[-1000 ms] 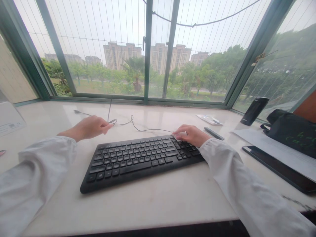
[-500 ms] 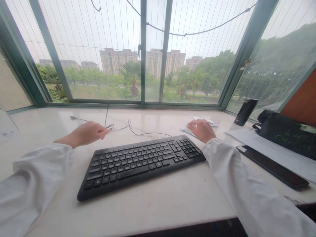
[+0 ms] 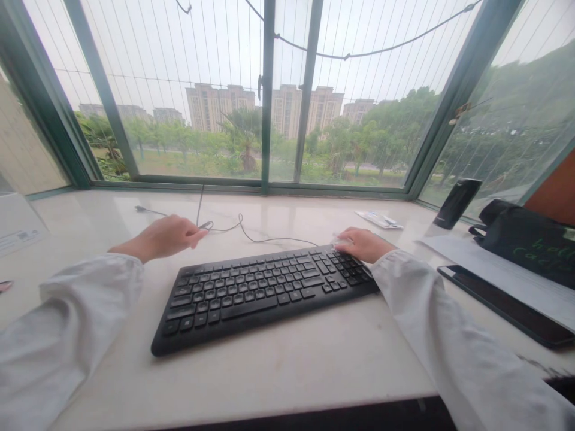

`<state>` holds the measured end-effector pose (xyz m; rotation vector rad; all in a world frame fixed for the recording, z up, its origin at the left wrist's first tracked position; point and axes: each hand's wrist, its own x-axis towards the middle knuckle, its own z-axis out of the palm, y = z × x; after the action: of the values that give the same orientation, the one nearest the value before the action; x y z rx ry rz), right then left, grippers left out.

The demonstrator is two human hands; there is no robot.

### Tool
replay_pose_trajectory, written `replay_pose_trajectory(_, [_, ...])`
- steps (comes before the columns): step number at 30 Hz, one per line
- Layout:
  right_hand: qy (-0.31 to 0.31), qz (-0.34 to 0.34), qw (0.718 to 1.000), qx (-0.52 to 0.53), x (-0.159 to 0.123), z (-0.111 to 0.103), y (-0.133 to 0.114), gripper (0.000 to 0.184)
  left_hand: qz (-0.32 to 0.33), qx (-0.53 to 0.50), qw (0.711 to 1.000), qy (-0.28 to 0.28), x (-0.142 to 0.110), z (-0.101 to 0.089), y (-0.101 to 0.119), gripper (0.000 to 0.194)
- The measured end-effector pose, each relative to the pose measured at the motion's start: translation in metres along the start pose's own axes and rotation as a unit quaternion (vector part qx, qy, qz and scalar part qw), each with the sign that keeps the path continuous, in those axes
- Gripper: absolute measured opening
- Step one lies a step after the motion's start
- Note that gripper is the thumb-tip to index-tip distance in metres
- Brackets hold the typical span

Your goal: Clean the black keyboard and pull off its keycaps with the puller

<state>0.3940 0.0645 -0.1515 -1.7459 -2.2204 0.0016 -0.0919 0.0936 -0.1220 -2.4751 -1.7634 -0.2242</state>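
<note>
A black keyboard (image 3: 265,293) lies slightly tilted across the white sill. My right hand (image 3: 365,244) is over its upper right corner, by the number keys. The fingers are closed on a small whitish, see-through thing (image 3: 338,240), mostly hidden and too blurred to name. My left hand (image 3: 167,236) is above the sill, left of the keyboard's back edge, with thumb and fingers pinched together. Just past its fingertips runs a thin dark cable (image 3: 265,241) with a small loop; whether the fingers hold it I cannot tell. The cable's plug (image 3: 140,209) lies behind that hand.
A small white packet (image 3: 380,219) lies behind my right hand. At the right are a dark phone (image 3: 503,305), white paper (image 3: 453,254), a black pouch (image 3: 525,239) and an upright black cylinder (image 3: 457,203). A white box (image 3: 20,227) stands left. Windows (image 3: 265,120) close the back.
My right hand has come from behind the keyboard to over its upper right corner, and the light-blue strip under it no longer shows there. My left hand keeps its pinch. The whole view has shifted slightly.
</note>
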Motion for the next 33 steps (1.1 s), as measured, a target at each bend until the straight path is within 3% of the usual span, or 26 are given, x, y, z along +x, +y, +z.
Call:
replay_pose_trajectory(8, [0.029,-0.007,0.999,-0.012,-0.002,-0.007,0.003,0.028,0.005,-0.007,1.0,0.006,-0.001,-0.001,0.001,0.058])
replay_pose_trajectory(13, [0.103,-0.117,0.985,0.076,-0.01,-0.011,-0.028,0.027,0.007,0.001,1.0,0.016,-0.002,-0.002,0.001,0.056])
replay_pose_trajectory(19, [0.013,-0.177,0.979,0.098,-0.013,-0.003,-0.059,0.018,-0.006,0.007,1.0,0.003,-0.004,-0.004,0.004,0.054])
replay_pose_trajectory(29, [-0.079,-0.256,0.96,0.088,-0.022,-0.014,-0.055,0.018,-0.006,-0.003,1.0,0.0,-0.003,0.0,0.001,0.054])
replay_pose_trajectory(33, [-0.118,-0.252,0.953,0.122,-0.026,-0.017,-0.055,0.019,-0.003,-0.001,1.0,0.004,-0.003,0.0,0.001,0.055])
